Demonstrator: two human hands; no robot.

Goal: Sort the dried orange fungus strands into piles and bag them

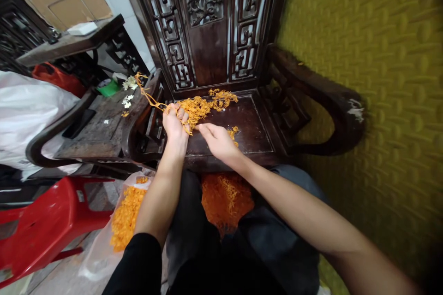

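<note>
Forearms (294, 205) stretch forward, hands (174, 123) at orange strands (196, 109).

passable over seat (254, 122) btwn orange bits (233, 133) & r armrest (341, 106), w/ carved backrest (207, 53) blocking rear.

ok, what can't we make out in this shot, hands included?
Head view, hidden: the inside of the left hand, behind its own curled fingers, where it grips the orange strands.
Head view, too small: whether the right hand pinches anything at its fingertips.
Head view, hidden: the sides of the orange mass, behind the legs.
Head view, cut off: part of the red chair, by the left edge.
</note>
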